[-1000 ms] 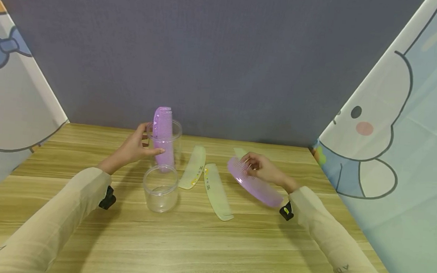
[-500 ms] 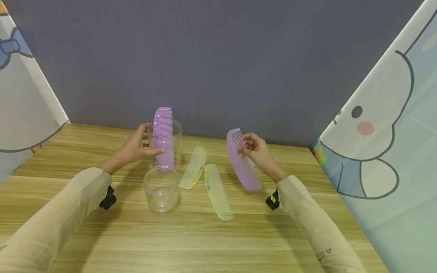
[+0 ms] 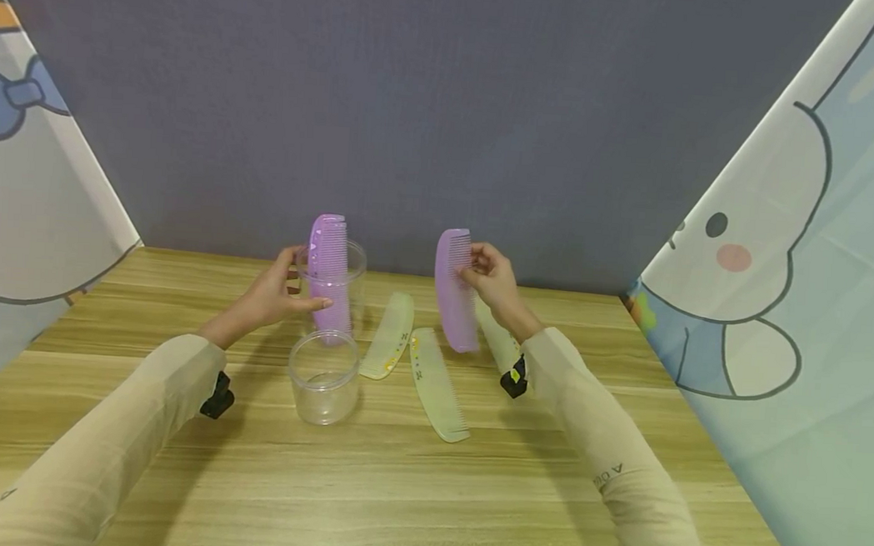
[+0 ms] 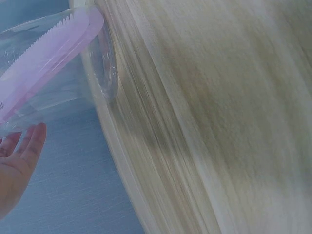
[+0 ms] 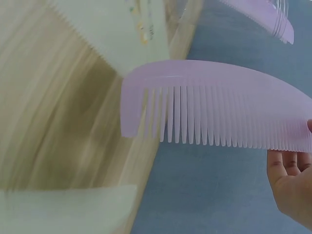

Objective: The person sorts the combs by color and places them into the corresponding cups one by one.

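When tallied from the head view by colour, came to a held purple comb [image 3: 451,286] and a standing purple comb [image 3: 329,250], so two in purple. Came also to a first green comb [image 3: 388,337], a second green comb [image 3: 436,386] and a third green comb [image 3: 499,335], three in pale green, all lying on the wooden table [image 3: 363,494]. Counted two clear vessels as well: a tall container [image 3: 356,297] and, just nearer the person, a short container [image 3: 323,387]. Found the standing purple comb inside the tall container, leaning slightly, top end jutting above the rim. Could not tell whether the first and second green combs touched, being so close together. Found the held purple comb raised above the table, nearly upright, teeth turned toward the right hand [image 3: 492,285], just beside the third green comb in the head view. Saw the right thumb and fingers brought together in a pinch on its toothed side. Saw the left hand [image 3: 274,296] curved round the tall container, thumb across the near wall, fingers round the outer side, parted as widely as that wall required. In the left wrist view, saw only the fingers against the container, not the thumb.
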{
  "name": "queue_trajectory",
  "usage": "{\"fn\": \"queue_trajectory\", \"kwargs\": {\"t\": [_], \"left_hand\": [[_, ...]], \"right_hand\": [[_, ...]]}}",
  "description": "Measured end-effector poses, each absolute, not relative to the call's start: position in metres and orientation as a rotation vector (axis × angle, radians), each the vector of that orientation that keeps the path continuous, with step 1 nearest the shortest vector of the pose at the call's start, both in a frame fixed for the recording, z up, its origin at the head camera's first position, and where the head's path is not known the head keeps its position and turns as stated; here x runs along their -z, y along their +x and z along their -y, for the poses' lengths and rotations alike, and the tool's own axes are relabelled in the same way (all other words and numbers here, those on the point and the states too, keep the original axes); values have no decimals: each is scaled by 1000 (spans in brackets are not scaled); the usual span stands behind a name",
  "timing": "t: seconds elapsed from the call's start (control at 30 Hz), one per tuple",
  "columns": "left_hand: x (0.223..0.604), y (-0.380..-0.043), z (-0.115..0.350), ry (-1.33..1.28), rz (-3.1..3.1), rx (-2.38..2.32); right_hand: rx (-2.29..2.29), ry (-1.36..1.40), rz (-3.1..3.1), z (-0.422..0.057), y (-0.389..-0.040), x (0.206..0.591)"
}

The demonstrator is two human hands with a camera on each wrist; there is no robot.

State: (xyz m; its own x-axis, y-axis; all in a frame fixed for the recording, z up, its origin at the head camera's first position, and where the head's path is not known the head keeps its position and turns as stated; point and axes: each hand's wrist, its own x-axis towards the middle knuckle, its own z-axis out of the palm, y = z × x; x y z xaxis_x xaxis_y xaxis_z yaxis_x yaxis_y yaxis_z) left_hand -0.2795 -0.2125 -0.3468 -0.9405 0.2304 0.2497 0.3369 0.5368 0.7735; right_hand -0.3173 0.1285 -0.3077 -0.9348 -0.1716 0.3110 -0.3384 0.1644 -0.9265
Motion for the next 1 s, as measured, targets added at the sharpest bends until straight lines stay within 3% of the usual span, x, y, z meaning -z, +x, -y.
{"fn": "queue_trajectory", "kwargs": {"t": [1.0], "left_hand": [[347,-280,213,-489,2662,1361]], "right_hand": [[-2064,577,1976,-50,-341,250]]}}
